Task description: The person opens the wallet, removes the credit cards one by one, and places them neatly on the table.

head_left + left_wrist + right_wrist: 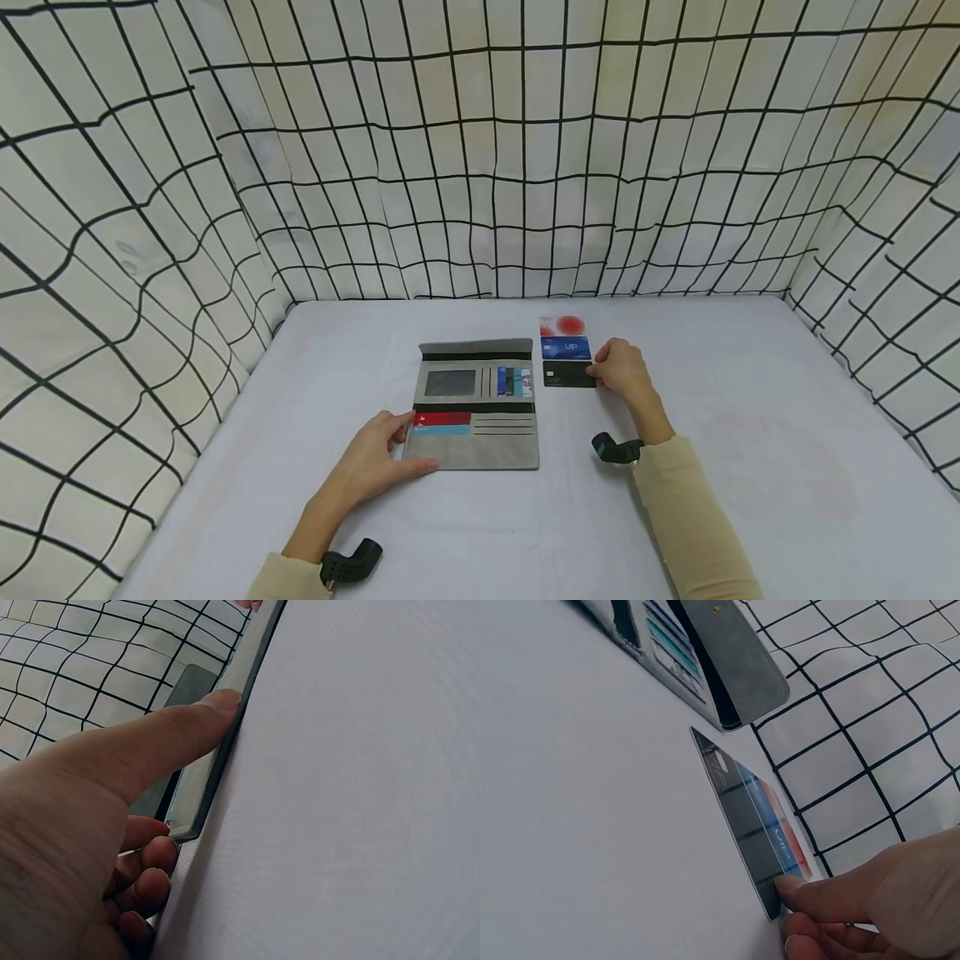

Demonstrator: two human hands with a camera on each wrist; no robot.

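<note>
Hands: left hand (378,450) at the near left corner of the wallet (495,454), thumb and forefinger spread wide, thumb laid straight over the near edge, remaining fingers loosely bent against the left side. Reads as steadying, not a tight hold. Right hand (626,367), to the right of the wallet, is nearly closed: thumb and fingers pinch the right end of the black card (564,377).

Wallet: lies open and flat on the white table (480,533), flap at its far end. Far panel carries a dark window pocket (450,383) and, at its right, several slotted cards (514,382). Near panel holds a red card (441,418) and a light-blue card (441,431) at left; the slots to their right show no card edges.

Loose cards: a short column just right of the wallet's far half. Red-and-white card (570,325) farthest, blue VIP card (566,348) next, black card nearest; all appear flat or nearly so.

Step, as I judge it: handling the black card at the end of that column. Whether it is being set down or picked up, I cannot tell.

Next move, my estimate: if setting down, align the edge with the blue one and release; if lifting, keep the thin-edge pinch and leave the neighbours undisturbed. Either way, left should keep the wallet steady.
</note>
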